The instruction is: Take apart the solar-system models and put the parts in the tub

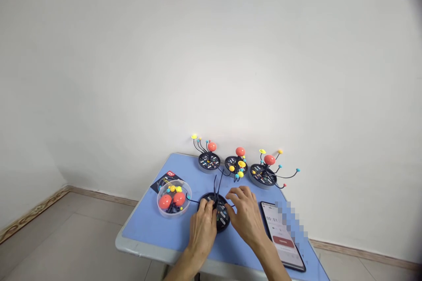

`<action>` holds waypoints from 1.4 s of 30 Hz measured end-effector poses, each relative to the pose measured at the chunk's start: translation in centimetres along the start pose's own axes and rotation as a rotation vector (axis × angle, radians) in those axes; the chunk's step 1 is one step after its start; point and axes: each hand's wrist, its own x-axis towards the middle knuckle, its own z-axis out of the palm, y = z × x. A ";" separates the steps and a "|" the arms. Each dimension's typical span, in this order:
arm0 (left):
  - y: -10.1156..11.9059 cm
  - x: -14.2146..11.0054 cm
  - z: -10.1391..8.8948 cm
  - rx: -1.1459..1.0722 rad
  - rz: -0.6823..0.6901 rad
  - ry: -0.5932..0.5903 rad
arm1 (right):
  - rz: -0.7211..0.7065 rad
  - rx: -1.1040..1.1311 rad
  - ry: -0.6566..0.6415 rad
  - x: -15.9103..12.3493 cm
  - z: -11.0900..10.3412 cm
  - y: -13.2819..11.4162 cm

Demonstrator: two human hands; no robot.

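Note:
In front of me stands a round black base [223,224] of a planet model, with dark arms [220,184] rising from its middle. One arm reaches left and ends in a blue ball [188,197]. My left hand [201,227] lies over the left side of the base, its fingers closed around the foot of the central black post. My right hand [245,213] is at the base's right side, thumb and fingers curled together at a thin black arm [233,205]. The fingertips hide part of that arm.
A clear round tub [160,211] at left holds red, orange and yellow balls and dark parts. Behind it lies a black printed card [159,184]. Three similar models [209,162] stand along the back by the wall. At right lies a phone [283,237] showing a timer.

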 end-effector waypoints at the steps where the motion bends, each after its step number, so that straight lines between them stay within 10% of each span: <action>1: -0.1 0.0 0.1 0.016 0.011 -0.001 | 0.007 -0.007 -0.043 0.2 0.1 -0.2; 12: -0.1 0.6 0.4 0.150 0.071 0.030 | 0.020 -0.132 -0.376 1.4 0.9 -1.3; 42: -0.3 0.8 0.5 0.132 0.068 0.026 | 0.075 -0.104 -0.317 2.0 -0.3 -1.5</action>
